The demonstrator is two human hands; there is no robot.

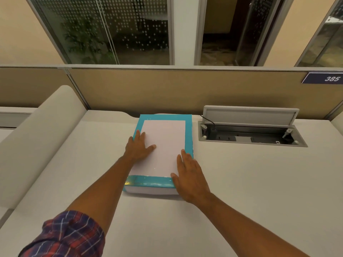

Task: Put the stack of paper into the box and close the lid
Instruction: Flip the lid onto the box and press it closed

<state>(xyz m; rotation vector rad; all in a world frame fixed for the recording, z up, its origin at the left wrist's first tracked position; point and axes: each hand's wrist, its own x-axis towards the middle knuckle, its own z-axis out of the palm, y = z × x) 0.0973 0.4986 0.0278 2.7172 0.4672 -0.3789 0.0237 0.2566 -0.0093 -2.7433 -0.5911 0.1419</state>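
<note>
Lid (163,145) seating, head view. Both palms lie flat on the teal-bordered lid of the box (150,191), which rests on the desk (241,182) directly ahead of the person. The left hand (139,147) presses the lid's left side, fingers spread and extended, gripping nothing. The right hand (189,178) covers the near right corner, fingers likewise straight and slightly apart, its thumb on the teal front band. To finish the step well, pressure should probably be even on both sides, worked from the near edge toward the far edge beyond the fingertips, so that the lid settles square rather than cocked. A pale strip of the box base shows below the front band, between the two wrists; whether the lid is fully down cannot be told. The lid has a glossy teal frame around a white central panel. No paper stack is visible; it is presumably inside. Right of the right hand, well apart, a cable hatch (250,134) stands open.
</note>
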